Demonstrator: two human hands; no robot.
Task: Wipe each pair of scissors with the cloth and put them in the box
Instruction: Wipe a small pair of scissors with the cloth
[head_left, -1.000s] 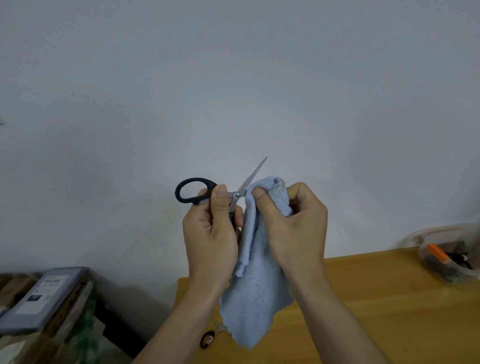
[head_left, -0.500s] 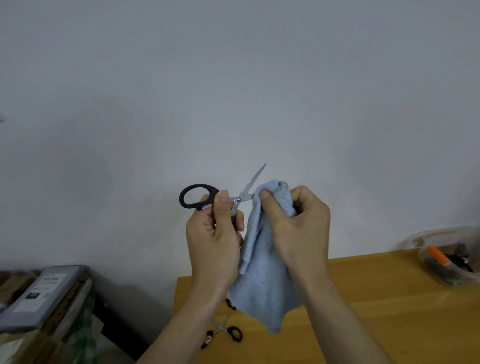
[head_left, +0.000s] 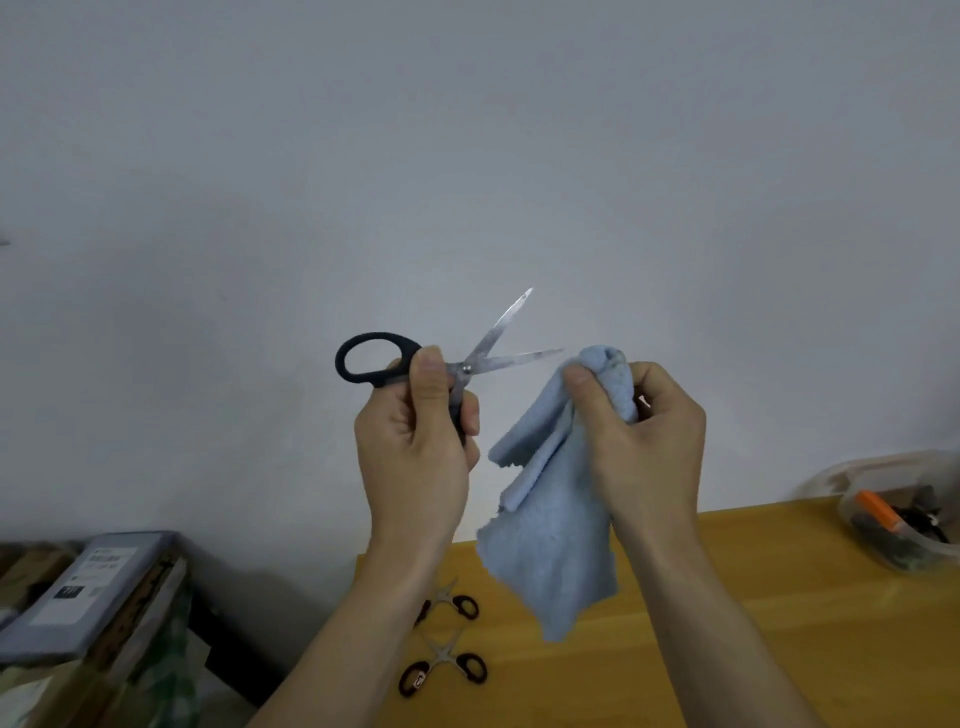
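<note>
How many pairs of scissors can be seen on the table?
2: one small pair beside the left forearm, another small pair nearer the camera. More may be hidden behind the arms or cloth.

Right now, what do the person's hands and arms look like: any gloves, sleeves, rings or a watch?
Both are bare. The left hand and right hand wear no gloves and no rings that show. Both forearms are uncovered down to the frame edge: no sleeves, watch or bands in view. The thumbnails are short and unpainted.

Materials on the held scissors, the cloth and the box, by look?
Black-handled scissors: blades look like bare polished steel, glinting grey; handle matte black, probably plastic. Cloth: pale blue, fuzzy nap, hangs limp, likely microfibre or terry. Box: see-through and slightly cloudy, likely clear plastic.
</note>
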